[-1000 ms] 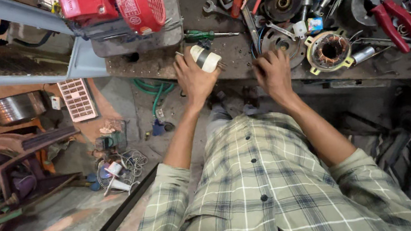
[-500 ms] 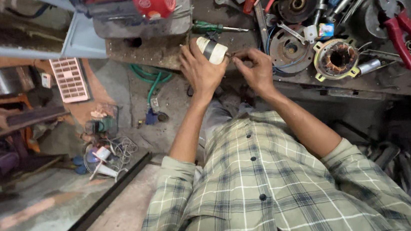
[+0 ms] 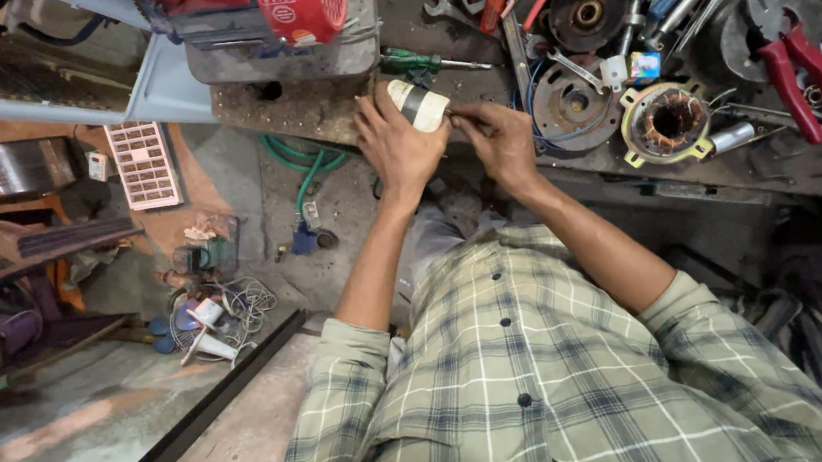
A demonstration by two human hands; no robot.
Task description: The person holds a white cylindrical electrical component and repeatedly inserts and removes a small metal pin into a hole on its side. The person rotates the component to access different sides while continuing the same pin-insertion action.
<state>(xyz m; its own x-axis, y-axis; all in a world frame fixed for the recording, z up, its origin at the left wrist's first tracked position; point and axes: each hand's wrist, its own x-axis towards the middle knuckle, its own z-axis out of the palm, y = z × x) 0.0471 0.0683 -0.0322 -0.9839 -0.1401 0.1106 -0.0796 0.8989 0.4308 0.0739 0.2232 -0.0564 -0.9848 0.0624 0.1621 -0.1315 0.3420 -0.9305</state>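
Workbench (image 3: 340, 117) runs across the far side, dark and cluttered, its near edge right at the hands. Far left on it sits a red engine unit (image 3: 279, 3) on a grey base. Below the bench, left of the person, bare concrete floor (image 3: 69, 435) with a steel pot (image 3: 8, 167), a white perforated grille (image 3: 143, 164), a green hose (image 3: 299, 166) and a tangle of white wire (image 3: 228, 314). Right half of the bench holds a round dark motor end cover (image 3: 589, 11), a second grey end cover with blue leads (image 3: 568, 103), a stator with copper windings (image 3: 667, 121), red-handled pliers (image 3: 802, 63), a green-handled screwdriver (image 3: 430, 61) and an open-end wrench (image 3: 445, 7). Left hand (image 3: 401, 147) is closed around a small cream cylinder with a black band (image 3: 419, 105), holding it at the bench edge, just near of the screwdriver, band end tilted right. Right hand (image 3: 503, 142) is curled, fingertips pinched at the cylinder's right end, touching it; whatever sits between the fingertips is too small to make out. Both forearms come out of rolled plaid sleeves (image 3: 547, 389).
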